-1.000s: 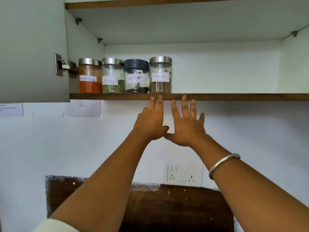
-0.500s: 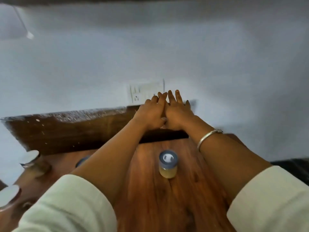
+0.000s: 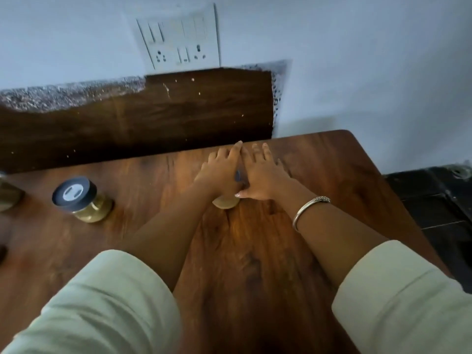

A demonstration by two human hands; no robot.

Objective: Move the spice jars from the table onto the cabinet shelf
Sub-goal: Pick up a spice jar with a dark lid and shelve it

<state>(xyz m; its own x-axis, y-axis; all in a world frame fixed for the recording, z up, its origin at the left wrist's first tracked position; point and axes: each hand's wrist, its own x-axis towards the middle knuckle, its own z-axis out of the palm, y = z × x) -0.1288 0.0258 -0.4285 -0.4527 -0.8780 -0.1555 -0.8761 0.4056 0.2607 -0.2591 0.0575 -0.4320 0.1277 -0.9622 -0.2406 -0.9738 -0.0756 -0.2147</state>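
Observation:
A spice jar (image 3: 225,202) with pale yellow powder stands mid-table, mostly hidden under my two hands; only its base and a sliver of dark lid show. My left hand (image 3: 219,169) and my right hand (image 3: 263,175) lie side by side over its lid, fingers stretched forward, not curled round it. The right thumb touches the jar's side. A second jar (image 3: 76,196) with a dark lid and yellow-brown spice stands to the left. The cabinet shelf is out of view.
The wooden table (image 3: 332,175) ends at the right, beside a black surface (image 3: 444,205). A dark wood panel (image 3: 153,116) and a wall socket plate (image 3: 178,39) are behind. Part of another jar (image 3: 7,198) shows at the far left edge.
The view dropped from the shelf with its jars down to the table. Both hands came down together from the shelf edge onto the jar in the middle of the table.

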